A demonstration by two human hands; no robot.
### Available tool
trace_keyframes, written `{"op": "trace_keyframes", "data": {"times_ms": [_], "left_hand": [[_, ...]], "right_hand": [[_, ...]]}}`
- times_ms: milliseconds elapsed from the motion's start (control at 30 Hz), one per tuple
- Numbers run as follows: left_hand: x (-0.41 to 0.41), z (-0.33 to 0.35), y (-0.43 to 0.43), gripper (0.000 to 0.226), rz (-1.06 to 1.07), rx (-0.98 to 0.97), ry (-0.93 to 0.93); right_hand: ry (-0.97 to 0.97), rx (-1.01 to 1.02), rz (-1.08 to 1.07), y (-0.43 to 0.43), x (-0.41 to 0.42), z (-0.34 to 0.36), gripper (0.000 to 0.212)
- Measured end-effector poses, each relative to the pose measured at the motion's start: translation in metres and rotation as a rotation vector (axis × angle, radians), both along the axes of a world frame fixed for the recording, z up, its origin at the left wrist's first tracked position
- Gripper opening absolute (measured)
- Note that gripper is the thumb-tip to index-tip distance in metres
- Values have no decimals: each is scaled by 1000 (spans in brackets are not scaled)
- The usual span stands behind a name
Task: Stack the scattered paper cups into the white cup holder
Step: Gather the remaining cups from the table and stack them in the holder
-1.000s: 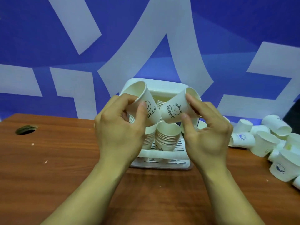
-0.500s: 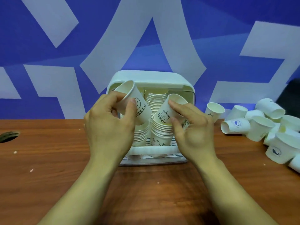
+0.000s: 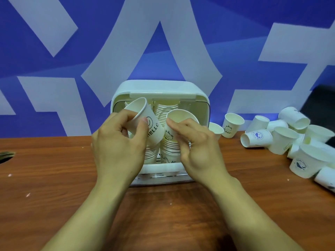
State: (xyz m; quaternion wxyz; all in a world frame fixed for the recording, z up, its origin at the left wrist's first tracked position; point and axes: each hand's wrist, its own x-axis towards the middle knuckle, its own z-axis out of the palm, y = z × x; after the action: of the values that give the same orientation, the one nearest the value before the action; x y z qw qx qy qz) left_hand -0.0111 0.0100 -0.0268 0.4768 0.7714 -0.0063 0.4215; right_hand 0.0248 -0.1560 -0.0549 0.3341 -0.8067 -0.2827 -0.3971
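White paper cups, black prints: left hand (image 3: 119,151) pinches tilted HELLO cup (image 3: 150,122) at mouth of white cup holder (image 3: 159,86), right hand (image 3: 197,151) grips bear cup (image 3: 179,116) atop front stack (image 3: 170,149) inside, nested stacks behind; loose cups (image 3: 282,140) lie right on table (image 3: 54,178).

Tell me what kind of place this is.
Probably an office or staged recording space: a wooden desk with a cable hole at its left edge, a blue wall with big white graphics, loose paper cups beside a white cup holder.
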Motion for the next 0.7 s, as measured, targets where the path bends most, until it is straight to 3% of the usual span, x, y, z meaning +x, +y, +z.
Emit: {"op": "trace_keyframes", "data": {"times_ms": [300,500,700], "left_hand": [[0,-3,-1,14,23,34,-4],[1,-3,0,15,26,36,2],[1,-5,-1,15,19,36,12]], "right_hand": [[102,-166,-45,-2,2,-4,60],[204,-229,-42,-1,7,-15,46],[288,-285,-88,4,-5,-9,46]]}}
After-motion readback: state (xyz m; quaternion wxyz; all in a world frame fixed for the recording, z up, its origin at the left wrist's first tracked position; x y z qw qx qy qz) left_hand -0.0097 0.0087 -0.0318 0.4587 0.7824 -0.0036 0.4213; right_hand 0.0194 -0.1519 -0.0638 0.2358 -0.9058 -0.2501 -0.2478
